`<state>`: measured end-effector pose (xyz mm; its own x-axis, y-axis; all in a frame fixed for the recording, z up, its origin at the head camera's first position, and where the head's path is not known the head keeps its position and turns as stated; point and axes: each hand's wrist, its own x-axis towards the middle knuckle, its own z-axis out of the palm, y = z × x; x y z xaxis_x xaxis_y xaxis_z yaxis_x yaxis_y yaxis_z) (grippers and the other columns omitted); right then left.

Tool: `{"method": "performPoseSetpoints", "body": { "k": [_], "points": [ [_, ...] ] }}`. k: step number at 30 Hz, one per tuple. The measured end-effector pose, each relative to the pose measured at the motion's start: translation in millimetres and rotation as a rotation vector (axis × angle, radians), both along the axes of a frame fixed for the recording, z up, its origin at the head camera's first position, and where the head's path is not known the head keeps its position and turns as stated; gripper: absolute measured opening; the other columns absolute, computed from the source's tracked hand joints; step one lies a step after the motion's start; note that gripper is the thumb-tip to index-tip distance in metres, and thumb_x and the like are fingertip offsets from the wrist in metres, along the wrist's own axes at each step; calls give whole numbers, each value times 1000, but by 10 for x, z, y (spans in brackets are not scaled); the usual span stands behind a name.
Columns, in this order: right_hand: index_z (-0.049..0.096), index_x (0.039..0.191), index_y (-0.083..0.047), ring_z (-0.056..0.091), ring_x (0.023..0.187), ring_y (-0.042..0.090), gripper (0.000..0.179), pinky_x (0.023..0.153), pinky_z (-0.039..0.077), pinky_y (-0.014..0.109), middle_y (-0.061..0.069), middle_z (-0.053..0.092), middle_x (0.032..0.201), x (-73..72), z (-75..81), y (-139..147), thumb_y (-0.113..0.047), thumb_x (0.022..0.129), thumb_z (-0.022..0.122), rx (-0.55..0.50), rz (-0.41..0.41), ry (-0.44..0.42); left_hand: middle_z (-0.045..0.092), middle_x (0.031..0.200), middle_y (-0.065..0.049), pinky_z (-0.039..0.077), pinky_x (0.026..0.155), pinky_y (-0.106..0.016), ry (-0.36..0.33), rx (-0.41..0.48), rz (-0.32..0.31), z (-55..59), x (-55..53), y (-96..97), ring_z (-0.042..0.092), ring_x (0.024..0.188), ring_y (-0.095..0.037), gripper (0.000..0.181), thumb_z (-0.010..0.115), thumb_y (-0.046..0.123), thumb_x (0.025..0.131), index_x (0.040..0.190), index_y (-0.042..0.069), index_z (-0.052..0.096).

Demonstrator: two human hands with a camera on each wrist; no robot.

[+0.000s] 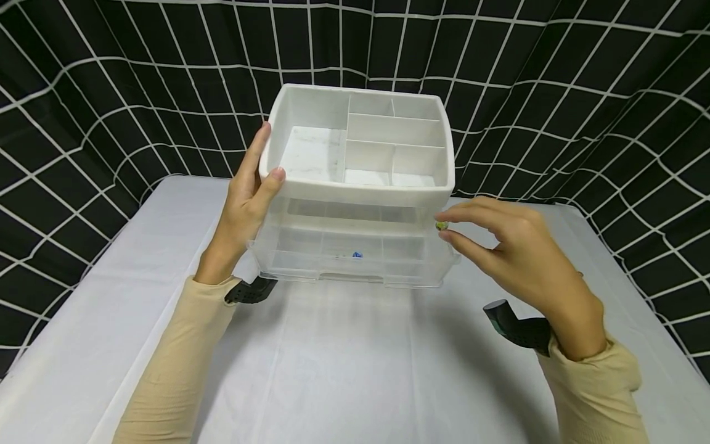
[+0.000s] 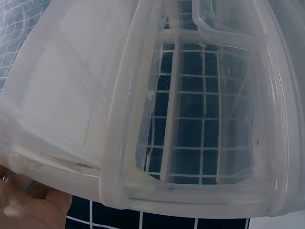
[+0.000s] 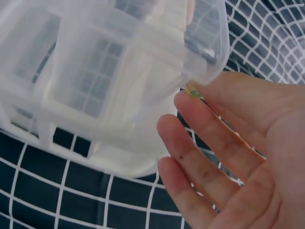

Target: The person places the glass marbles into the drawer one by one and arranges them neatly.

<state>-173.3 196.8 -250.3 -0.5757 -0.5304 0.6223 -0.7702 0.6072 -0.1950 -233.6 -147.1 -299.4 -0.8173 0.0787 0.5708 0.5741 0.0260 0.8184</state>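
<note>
A white desktop organizer (image 1: 396, 132) with a divided top tray is tipped toward me. My left hand (image 1: 246, 191) grips its left side, the thumb over the front rim and the fingers along the outer wall. Beneath the tray, a clear plastic drawer (image 1: 288, 262) is pulled out, and a small blue piece (image 1: 357, 254) lies in it. Between thumb and index finger my right hand (image 1: 516, 253) pinches a small, shiny yellow-green marble-like piece (image 1: 441, 226) by the drawer's right side. The right wrist view shows that piece (image 3: 192, 90) partly covered by the fingertips, the other fingers loosely extended.
White cloth (image 1: 338, 370) covers the table under the organizer. A black curtain with a white grid (image 1: 183, 86) hangs behind and along both sides. Black wrist devices (image 1: 518, 327) are strapped below both hands.
</note>
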Motion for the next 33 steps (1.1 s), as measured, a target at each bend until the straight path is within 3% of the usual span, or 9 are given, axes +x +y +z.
{"method": "performPoseSetpoints", "body": {
  "k": [4,9,13,22,33],
  "points": [
    [76,106,-11,60,82,7,33,67,39,10,-1,75,99,-9,28,-79,3,77,81,41,23,-29,25,164,-1,40,104,-19,0,-4,0,-2,-3,4,45,129,-23,63,46,5,101,159,11,20],
    [76,103,-8,68,89,13,29,70,41,9,0,76,99,-40,35,-158,4,77,80,71,78,-42,25,164,0,42,102,-19,0,-10,2,-2,-4,2,47,126,-20,63,45,6,102,159,12,20],
    [76,103,-7,70,93,15,28,73,42,8,1,76,101,-56,43,-185,4,78,79,101,77,-75,25,164,0,42,102,-19,1,-10,1,-7,-8,-3,47,126,-20,63,45,5,102,159,12,20],
    [76,104,-11,70,94,13,19,75,55,33,-3,76,99,-107,87,-267,-4,85,76,184,47,-248,25,164,-1,41,103,-19,4,-1,-1,2,2,4,47,127,-22,63,46,5,101,159,11,21],
    [76,104,-11,70,96,15,15,81,57,36,-3,76,100,-183,108,-364,-11,90,72,273,48,-392,25,164,-1,41,103,-20,15,-2,-5,-2,2,4,46,128,-22,63,45,5,102,159,11,20]
  ]
}}
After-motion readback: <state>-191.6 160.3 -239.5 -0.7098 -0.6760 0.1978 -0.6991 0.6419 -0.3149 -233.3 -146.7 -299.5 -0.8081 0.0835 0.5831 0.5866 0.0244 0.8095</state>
